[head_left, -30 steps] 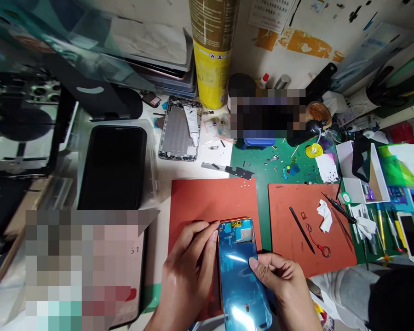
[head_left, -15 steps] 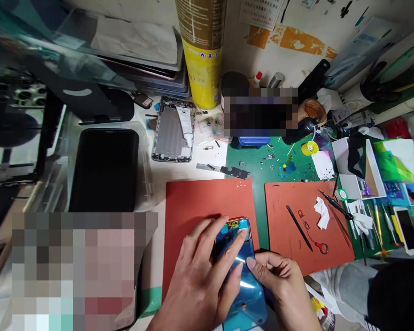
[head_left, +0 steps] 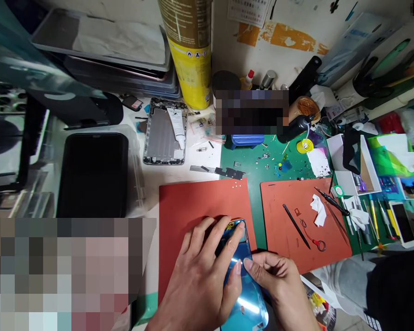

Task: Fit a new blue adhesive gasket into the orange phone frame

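A glossy blue phone back (head_left: 246, 294) lies slanted over the lower edge of the left red mat (head_left: 189, 202). My left hand (head_left: 207, 271) rests on it from the left, fingers spread, with fingertips near its top end. At the phone's right edge, my right hand (head_left: 281, 285) pinches the side between thumb and curled fingers. Yellow parts show at the phone's top, partly covered by my left fingers.
A second red mat (head_left: 310, 257) holds a black stick (head_left: 296, 226), red-handled tool and white tissue (head_left: 318, 210). Behind stand a yellow can (head_left: 193, 73) and blue stand (head_left: 247, 140). A phone frame (head_left: 155, 133) lies left; pens and a white phone (head_left: 403, 224) lie right.
The view has shifted slightly, so the bench items appear further left. My left fingers have moved a little over the phone's top end. My right hand keeps its grip at the edge.
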`<state>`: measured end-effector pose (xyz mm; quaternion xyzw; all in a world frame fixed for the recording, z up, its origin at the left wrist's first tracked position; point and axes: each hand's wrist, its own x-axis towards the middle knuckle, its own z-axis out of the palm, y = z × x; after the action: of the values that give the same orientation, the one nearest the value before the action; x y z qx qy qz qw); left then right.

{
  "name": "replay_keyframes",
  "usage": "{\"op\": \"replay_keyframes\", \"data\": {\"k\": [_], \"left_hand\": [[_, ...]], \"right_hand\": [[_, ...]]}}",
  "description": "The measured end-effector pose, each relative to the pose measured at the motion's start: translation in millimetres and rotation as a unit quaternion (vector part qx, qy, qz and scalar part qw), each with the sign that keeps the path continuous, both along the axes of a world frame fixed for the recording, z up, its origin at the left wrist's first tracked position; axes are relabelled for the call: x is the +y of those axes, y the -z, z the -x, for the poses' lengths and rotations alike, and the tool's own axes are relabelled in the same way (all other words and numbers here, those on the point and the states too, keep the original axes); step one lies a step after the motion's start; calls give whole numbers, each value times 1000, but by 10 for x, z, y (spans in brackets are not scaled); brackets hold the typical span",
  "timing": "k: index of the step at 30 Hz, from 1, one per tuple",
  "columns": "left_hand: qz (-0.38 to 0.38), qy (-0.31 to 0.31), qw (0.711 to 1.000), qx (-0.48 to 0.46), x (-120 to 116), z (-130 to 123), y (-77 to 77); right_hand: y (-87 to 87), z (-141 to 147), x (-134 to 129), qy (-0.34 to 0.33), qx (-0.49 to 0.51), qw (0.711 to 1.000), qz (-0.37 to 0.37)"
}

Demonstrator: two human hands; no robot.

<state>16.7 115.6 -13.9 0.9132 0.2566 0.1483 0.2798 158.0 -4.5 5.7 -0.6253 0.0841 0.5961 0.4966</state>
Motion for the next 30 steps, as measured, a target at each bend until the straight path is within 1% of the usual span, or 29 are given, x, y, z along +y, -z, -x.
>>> {"op": "replay_keyframes", "data": {"k": [4,13,24,30], "left_hand": [[-12,2,1000,0,28,-24,-20],[-23,-2,1000,-3,28,-43,-18],[-34,-13,999,-2,2,-43,1],[-48,-6,999,4,11,-57,-9]], "right_hand": [[2,6,-6,1,-3,1000,13],[71,-5,-45,-9,-11,1000,1],[59,0,-37,-10,-16,1000,-2],[73,-6,-46,-14,-22,1000,-3]]}}
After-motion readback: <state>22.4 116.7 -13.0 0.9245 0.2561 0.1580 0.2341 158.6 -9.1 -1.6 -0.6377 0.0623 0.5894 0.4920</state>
